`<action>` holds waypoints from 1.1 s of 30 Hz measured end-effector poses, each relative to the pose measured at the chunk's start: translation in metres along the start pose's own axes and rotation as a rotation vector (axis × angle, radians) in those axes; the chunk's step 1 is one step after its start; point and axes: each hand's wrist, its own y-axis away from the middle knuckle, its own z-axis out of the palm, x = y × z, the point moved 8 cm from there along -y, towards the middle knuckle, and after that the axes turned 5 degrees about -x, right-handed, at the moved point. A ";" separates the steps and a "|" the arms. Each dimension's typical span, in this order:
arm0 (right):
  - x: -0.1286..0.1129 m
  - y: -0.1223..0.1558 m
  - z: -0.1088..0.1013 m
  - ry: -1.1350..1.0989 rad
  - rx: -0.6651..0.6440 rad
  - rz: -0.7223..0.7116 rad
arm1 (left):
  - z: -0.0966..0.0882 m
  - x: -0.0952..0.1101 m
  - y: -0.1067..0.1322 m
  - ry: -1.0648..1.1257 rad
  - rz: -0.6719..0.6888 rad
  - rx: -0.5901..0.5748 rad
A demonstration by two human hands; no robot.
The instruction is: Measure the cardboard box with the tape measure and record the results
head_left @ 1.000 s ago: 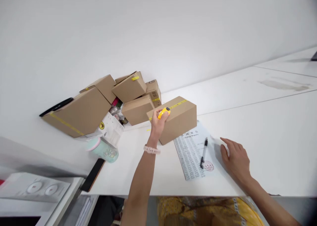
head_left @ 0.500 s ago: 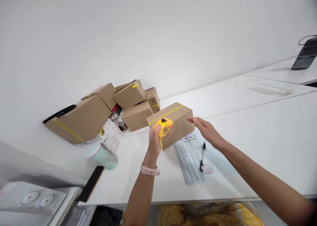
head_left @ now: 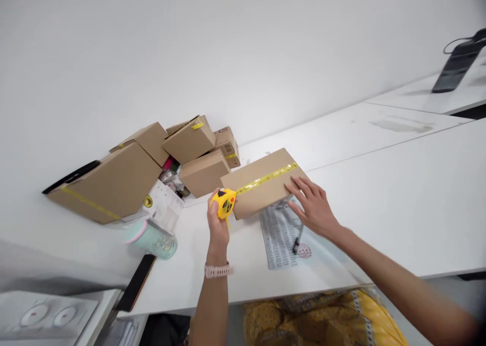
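From my remote post I have the left hand (head_left: pixel 217 219) clasping the tape measure (head_left: pixel 225 203) at the left end of the box (head_left: pixel 266 189). My right hand (head_left: pixel 315 205), fingers spread, touches the box's right end. The paper (head_left: pixel 279 242), bearing a pen (head_left: pixel 297 241), lies before the box.

"What's before me?"

"A rectangular brown cardboard box (head_left: pixel 261 171) on the flat white desk (head_left: pixel 379 199); the rounded yellow tape measure (head_left: pixel 225 204) in my left hand (head_left: pixel 217 227) sits at its left end, my right hand (head_left: pixel 314 207) over its right."

"And nearer me?"

"A rectangular white paper sheet (head_left: pixel 276 247), a thin black pen (head_left: pixel 295 246) lying on it."

"Left?"

"Boxy brown cardboard cartons (head_left: pixel 205 174) piled farther back, a cylindrical mint-green tumbler (head_left: pixel 157 241) nearer me."
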 end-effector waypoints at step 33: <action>0.044 0.085 0.001 -0.694 -0.212 0.631 | -0.051 -0.050 -0.023 0.181 -0.192 0.269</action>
